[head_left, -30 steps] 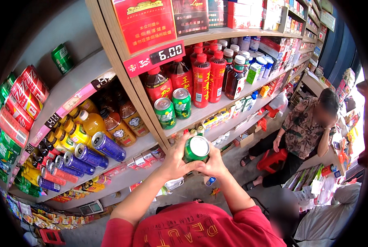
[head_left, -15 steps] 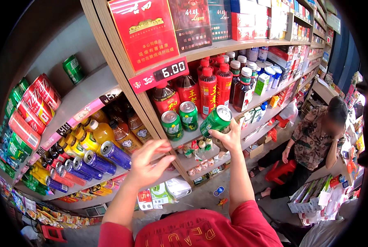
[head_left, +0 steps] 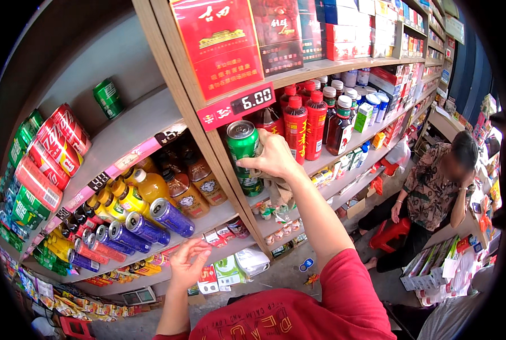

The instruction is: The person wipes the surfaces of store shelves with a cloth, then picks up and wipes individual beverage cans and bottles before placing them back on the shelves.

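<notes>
My right hand [head_left: 277,157] is closed around a green drink can [head_left: 239,148], upright at the left end of the shelf against the wooden divider. Directly below it is another green can [head_left: 252,186]; I cannot tell whether the two touch. A crumpled brownish cloth [head_left: 280,192] hangs under my right palm. Red-labelled bottles [head_left: 295,127] stand just behind and to the right of that hand. Lower left, my left hand [head_left: 188,262] is empty, its fingers loosely bent and apart, in front of the lower shelf.
Left of the divider [head_left: 188,85], shelves hold red cans [head_left: 60,150], blue cans [head_left: 171,217] and orange drink bottles [head_left: 151,187]. A red price sign [head_left: 236,106] juts out beneath large cigarette boxes [head_left: 216,48]. At the right a person [head_left: 434,187] sits on a red stool [head_left: 388,233].
My right hand has moved left with the green can, which has gone from tilted to upright above the shelf's other can. My left hand has dropped lower.
</notes>
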`<action>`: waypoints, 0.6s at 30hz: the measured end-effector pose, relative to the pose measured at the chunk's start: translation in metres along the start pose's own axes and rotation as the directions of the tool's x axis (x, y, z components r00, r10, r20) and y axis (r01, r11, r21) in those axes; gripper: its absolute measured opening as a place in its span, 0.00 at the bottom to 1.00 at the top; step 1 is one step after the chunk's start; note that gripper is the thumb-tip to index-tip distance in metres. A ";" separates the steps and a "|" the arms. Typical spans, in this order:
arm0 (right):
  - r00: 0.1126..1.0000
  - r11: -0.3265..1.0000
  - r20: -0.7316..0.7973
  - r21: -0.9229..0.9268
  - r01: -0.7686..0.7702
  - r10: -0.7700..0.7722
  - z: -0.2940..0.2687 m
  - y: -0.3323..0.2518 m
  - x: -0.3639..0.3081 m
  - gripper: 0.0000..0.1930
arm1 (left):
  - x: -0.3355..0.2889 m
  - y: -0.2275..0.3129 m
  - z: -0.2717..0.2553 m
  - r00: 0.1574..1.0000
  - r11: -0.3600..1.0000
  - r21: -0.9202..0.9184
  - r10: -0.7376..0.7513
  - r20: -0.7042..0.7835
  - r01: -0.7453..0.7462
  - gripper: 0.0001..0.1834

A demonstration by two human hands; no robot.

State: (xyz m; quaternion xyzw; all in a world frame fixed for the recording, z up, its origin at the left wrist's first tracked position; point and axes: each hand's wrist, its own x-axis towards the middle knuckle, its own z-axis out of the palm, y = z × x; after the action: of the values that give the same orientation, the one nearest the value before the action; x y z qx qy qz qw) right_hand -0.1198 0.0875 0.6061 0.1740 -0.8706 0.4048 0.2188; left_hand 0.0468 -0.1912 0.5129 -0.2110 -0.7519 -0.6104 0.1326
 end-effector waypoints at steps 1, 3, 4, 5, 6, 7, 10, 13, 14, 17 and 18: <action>0.999 0.998 -0.011 -0.051 0.040 -0.041 0.004 -0.001 0.003 0.31 | -0.004 0.000 -0.002 1.000 0.999 0.045 -0.017 -0.017 0.018 0.16; 1.000 0.991 0.023 -0.133 0.020 -0.017 0.008 -0.006 0.008 0.33 | -0.007 0.005 -0.010 1.000 0.995 0.097 0.008 -0.024 -0.006 0.16; 0.999 0.985 0.043 -0.171 0.018 -0.011 0.011 -0.009 0.011 0.34 | -0.010 0.009 -0.014 0.999 0.992 0.126 0.021 -0.034 -0.016 0.17; 0.999 0.987 0.042 -0.160 0.015 -0.008 0.011 -0.011 0.011 0.35 | -0.009 0.017 -0.019 0.998 0.987 0.154 0.047 -0.050 -0.039 0.16; 0.998 0.993 0.055 -0.115 0.002 0.004 0.011 -0.011 0.009 0.36 | -0.005 0.029 -0.023 0.995 0.981 0.185 0.073 -0.066 -0.060 0.16; 0.997 0.991 0.068 -0.130 -0.022 0.031 0.007 -0.011 0.008 0.36 | 0.002 0.044 -0.028 0.991 0.972 0.216 0.110 -0.082 -0.090 0.16; 0.997 0.995 0.067 -0.096 -0.040 0.046 0.002 -0.009 0.006 0.39 | 0.028 0.100 -0.057 0.946 0.838 0.471 0.323 -0.019 -0.277 0.15; 0.998 1.000 -0.066 -0.012 0.024 -0.025 -0.003 0.002 -0.002 0.40 | 0.063 0.154 -0.092 0.867 0.627 0.686 0.498 0.010 -0.368 0.13; 0.980 0.995 -0.175 0.003 0.097 -0.095 0.002 0.013 -0.004 0.40 | 0.080 0.166 -0.102 0.845 0.573 0.729 0.534 0.014 -0.375 0.12; 0.913 0.985 -0.407 0.144 0.099 -0.032 -0.012 0.015 -0.034 0.30 | 0.159 0.183 -0.123 0.862 0.679 0.690 0.481 -0.159 -0.251 0.14; 0.883 0.972 -0.468 0.190 0.136 -0.032 -0.017 0.018 -0.046 0.26 | 0.187 0.192 -0.136 0.885 0.704 0.677 0.433 -0.171 -0.214 0.15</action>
State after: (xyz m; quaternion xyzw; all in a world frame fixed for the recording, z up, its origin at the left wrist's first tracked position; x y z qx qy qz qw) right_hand -0.0854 0.1169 0.5805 0.1336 -0.7355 0.5174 0.4165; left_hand -0.0331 -0.2631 0.7935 -0.1822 -0.8327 -0.3089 0.4220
